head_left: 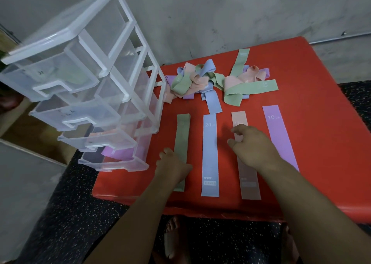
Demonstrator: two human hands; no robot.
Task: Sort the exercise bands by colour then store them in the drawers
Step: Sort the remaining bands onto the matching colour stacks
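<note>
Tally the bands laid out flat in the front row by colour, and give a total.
Green band: 1
Blue band: 1
Pink band: 1
Purple band: 1
Total: 4

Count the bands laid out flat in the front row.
4, left to right: green band, blue band, pink band, purple band, side by side on the red table. Tangled heaps behind could hide more.
</note>
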